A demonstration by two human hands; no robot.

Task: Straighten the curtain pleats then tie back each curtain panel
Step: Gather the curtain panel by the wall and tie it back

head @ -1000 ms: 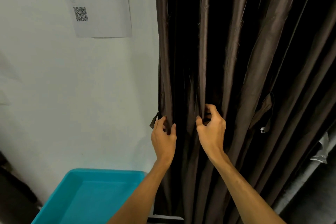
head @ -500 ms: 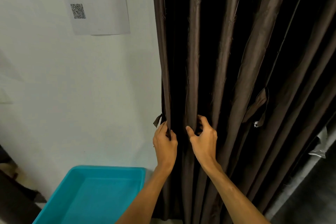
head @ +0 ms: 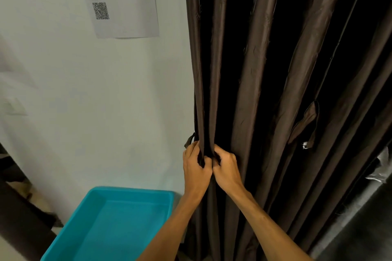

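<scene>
A dark brown curtain (head: 265, 59) hangs in long vertical pleats over the right half of the view. My left hand (head: 196, 172) grips the leftmost pleat at its edge, fingers curled round the fabric. Touching it, my right hand (head: 227, 169) grips the neighbouring pleat, and the two pleats are drawn together between my hands. A brown fabric tie-back loop (head: 307, 127) hangs from a fold further right, with a small white piece at its lower end. A short dark strap end (head: 189, 140) pokes out at the curtain's left edge, just above my left hand.
A white wall (head: 84, 101) lies left of the curtain, with a printed sheet (head: 121, 2) carrying a QR code pinned to it. A turquoise plastic tub (head: 118, 222) stands below my left arm. Dark furniture (head: 19, 218) fills the lower left corner.
My right hand has pulled its pleat leftward until it meets my left hand. Both hands have dropped slightly along the curtain, and the gap between the two pleats has closed.
</scene>
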